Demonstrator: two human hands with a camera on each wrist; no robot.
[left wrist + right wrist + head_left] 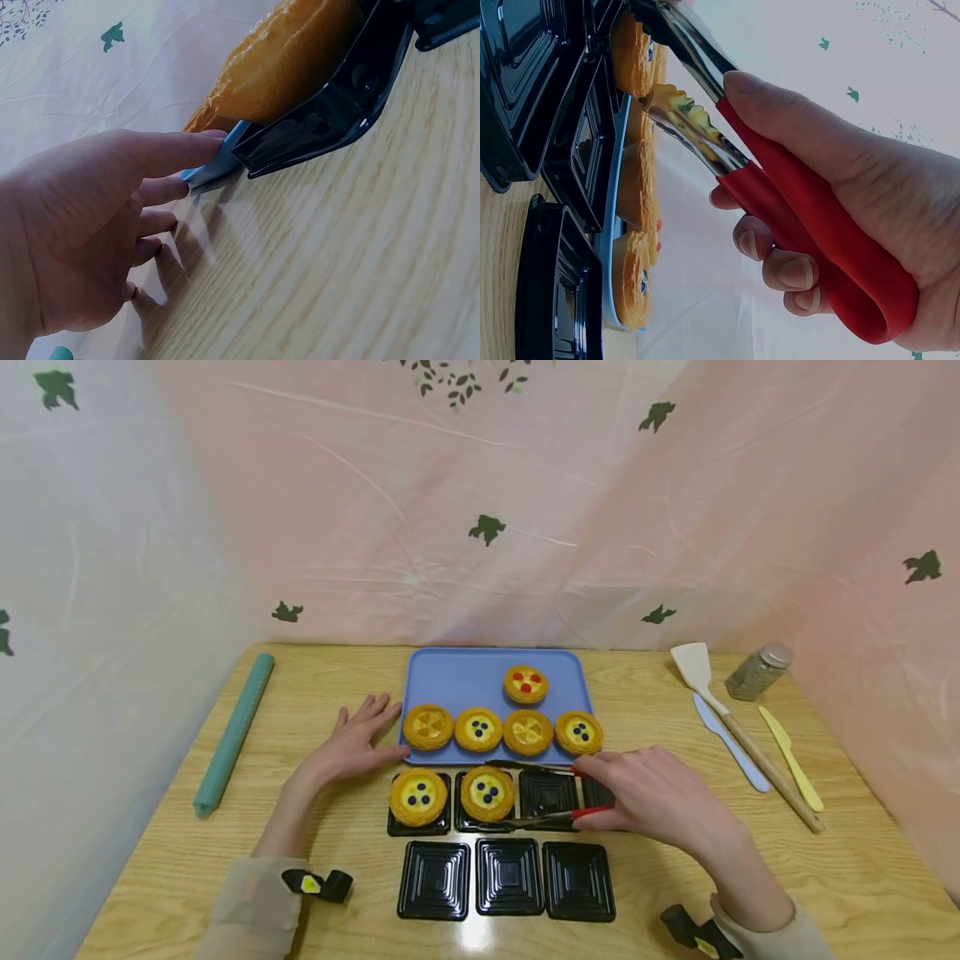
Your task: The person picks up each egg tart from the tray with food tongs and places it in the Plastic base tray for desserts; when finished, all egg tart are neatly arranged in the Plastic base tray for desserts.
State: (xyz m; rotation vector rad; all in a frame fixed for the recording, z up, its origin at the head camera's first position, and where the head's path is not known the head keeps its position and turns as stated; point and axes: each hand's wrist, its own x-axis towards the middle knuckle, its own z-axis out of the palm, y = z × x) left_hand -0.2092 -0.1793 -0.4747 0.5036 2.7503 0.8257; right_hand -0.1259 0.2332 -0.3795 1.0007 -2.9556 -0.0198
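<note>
My right hand (pixel 652 793) grips red-handled metal tongs (pixel 810 202). In the head view the tong arms are spread, one on each side of a blueberry egg tart (pixel 487 793) sitting in a black square tray. Left of it, another blueberry tart (pixel 418 797) sits in its own black tray. My left hand (pixel 352 747) lies with fingers spread at the left edge of the blue tray (pixel 457 672), thumb at its near corner. On that tray a row of tarts runs along the near side, with a red-topped tart (pixel 526 684) behind.
Nearer me lie several black square trays (pixel 508 877) without tarts; another (pixel 549 797) is partly under the tongs. To the right are a spatula (pixel 738 727), a blue knife (pixel 729 743), a yellow knife (pixel 791 758) and a jar (pixel 759 671). A green roll (pixel 235 735) lies at left.
</note>
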